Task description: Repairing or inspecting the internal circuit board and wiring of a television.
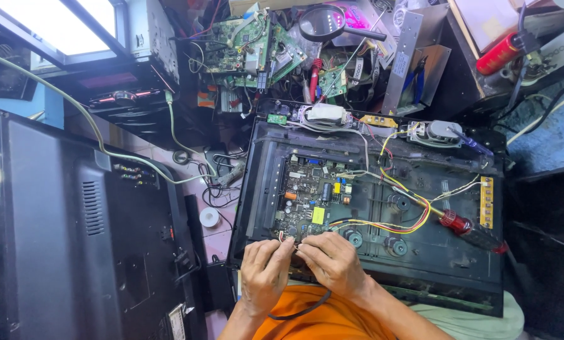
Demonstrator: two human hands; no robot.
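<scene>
Two hands meet at the near edge of an opened black monitor casing (370, 189), above an orange garment (323, 318) and a loop of black cable (304, 311). The left hand (264, 269) and the right hand (333, 263) have their fingertips pressed together on something small at the near edge of the green circuit board (312, 198); what they pinch is too small to tell. Yellow and red wires (395, 220) run from the board toward a red-handled screwdriver (474, 233) lying on the casing. Left of it stands a black television back panel (80, 226). Farther off lie loose circuit boards (250, 44) and a magnifying glass (326, 22).
</scene>
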